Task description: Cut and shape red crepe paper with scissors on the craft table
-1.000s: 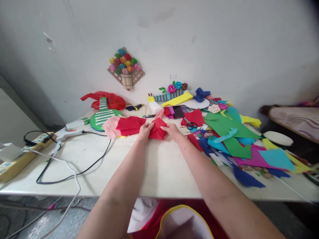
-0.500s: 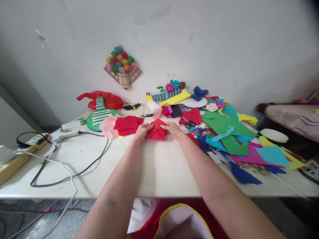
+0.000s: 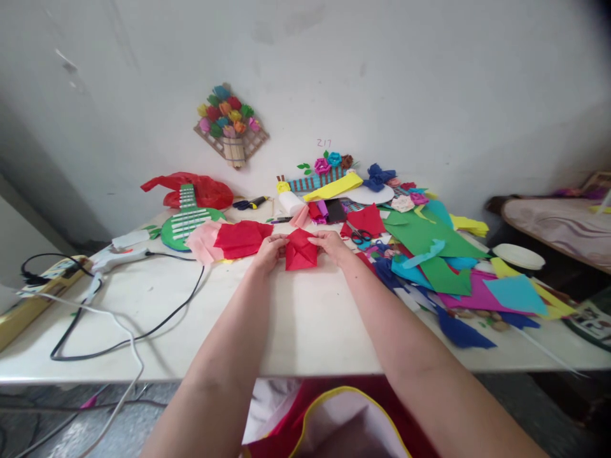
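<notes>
Between my two hands is a folded piece of red paper (image 3: 301, 251), roughly square with crease lines across its face. My left hand (image 3: 272, 249) pinches its left edge, and my right hand (image 3: 329, 245) grips the upper right corner. Close to my left hand, a stack of red paper (image 3: 242, 238) lies over pale pink paper (image 3: 204, 242). Beyond my right hand, black-handled scissors (image 3: 359, 235) rest on another red paper piece (image 3: 370, 219).
At left lie a glue gun (image 3: 119, 257) with its black cord, a power strip (image 3: 42, 299) and a green guitar-shaped craft (image 3: 191, 222). Coloured paper scraps (image 3: 424, 235) cover the right side, beside a white bowl (image 3: 518, 256). The table's front edge runs below my forearms.
The view has shifted slightly. Both hands keep hold of the red paper, whose lower edge now looks a little straighter and more square to me.
</notes>
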`<action>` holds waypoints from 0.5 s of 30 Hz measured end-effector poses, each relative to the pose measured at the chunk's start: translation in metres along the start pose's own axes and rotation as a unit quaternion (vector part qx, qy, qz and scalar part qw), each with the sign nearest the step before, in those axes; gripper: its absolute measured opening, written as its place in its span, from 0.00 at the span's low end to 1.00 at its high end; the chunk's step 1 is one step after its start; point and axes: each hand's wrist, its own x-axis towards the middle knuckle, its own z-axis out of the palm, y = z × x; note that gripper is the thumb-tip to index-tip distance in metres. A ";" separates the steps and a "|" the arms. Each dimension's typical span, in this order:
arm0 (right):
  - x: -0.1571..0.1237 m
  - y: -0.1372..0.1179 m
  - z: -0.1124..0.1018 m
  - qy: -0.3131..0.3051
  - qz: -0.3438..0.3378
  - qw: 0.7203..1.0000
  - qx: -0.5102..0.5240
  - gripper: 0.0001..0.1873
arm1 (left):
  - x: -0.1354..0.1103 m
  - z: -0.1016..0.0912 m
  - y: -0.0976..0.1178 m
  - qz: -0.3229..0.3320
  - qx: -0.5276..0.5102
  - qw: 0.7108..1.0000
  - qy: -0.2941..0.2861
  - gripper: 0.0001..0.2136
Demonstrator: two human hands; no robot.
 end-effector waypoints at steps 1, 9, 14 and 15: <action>0.001 0.001 -0.001 -0.002 -0.003 1.000 0.001 0.08 | 0.000 0.000 0.000 0.001 0.002 1.000 -0.004 0.09; 0.004 0.008 -0.006 -0.013 -0.018 1.000 -0.022 0.12 | -0.003 0.001 0.002 -0.015 0.022 1.000 -0.001 0.12; 0.002 0.005 -0.006 -0.013 -0.016 1.000 -0.012 0.11 | -0.003 0.003 0.002 -0.017 0.012 1.000 0.002 0.12; 0.002 0.004 -0.006 -0.010 -0.014 1.000 -0.012 0.11 | -0.003 0.003 0.002 -0.015 0.007 1.000 0.001 0.11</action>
